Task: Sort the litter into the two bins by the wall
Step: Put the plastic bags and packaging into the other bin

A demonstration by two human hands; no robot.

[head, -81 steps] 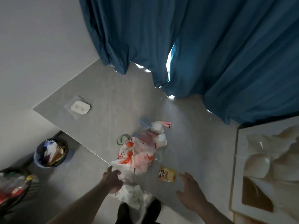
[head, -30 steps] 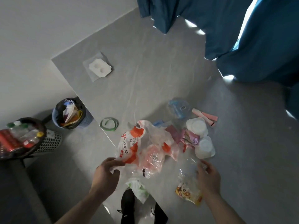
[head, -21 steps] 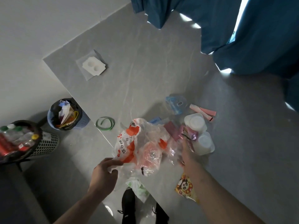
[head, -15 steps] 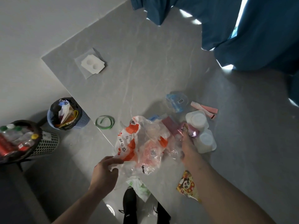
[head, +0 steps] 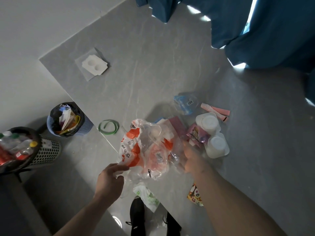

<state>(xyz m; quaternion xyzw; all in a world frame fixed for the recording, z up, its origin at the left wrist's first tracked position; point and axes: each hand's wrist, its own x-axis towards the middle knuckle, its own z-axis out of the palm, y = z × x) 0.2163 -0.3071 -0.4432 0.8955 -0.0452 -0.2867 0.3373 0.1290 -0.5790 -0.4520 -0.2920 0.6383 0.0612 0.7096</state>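
the sorting is at the picking-up step: the left hand point(head: 110, 180) pinches the near edge of the crumpled orange-and-clear plastic bag point(head: 144, 150) that lies on the grey table point(head: 153, 68) at its front edge, while the right hand point(head: 191, 158) reaches into the bag's far side beside the white cups point(head: 211, 133); it is blurred, so i cannot tell whether its fingers have closed on anything. next, i judge, the bag must be gathered and lifted clear of the loose wrappers, then carried left of the table to the blue bin point(head: 85, 126) or the black mesh bin point(head: 46, 152), both already holding litter.
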